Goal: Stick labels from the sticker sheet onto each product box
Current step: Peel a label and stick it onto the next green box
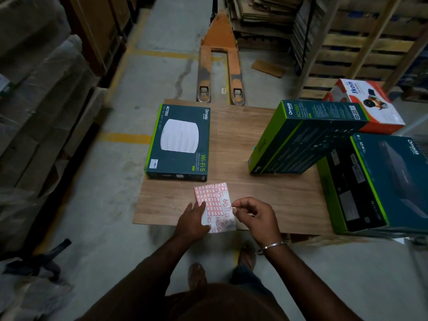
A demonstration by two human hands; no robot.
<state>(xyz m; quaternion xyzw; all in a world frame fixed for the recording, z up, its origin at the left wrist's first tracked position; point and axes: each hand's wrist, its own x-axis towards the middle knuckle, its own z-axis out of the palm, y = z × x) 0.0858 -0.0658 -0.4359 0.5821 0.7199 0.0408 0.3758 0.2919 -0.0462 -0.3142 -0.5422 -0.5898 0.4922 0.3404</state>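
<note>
Left hand flat, pinning the sticker sheet at the worktop's near edge. Right hand pinching one label, peeling. Best peeled slowly, kept unfolded, then carried to the nearest box.

The person's arms are bare all the way down, with no sleeves showing. The left hand has nothing on it, no ring and no glove. The right hand is bare too. Around the right wrist sits a thin, shiny metal bangle, silver in colour and plain. The top is dark brown. Below it show dark trousers. On the feet are brown shoes that look worn and dusty.
</note>
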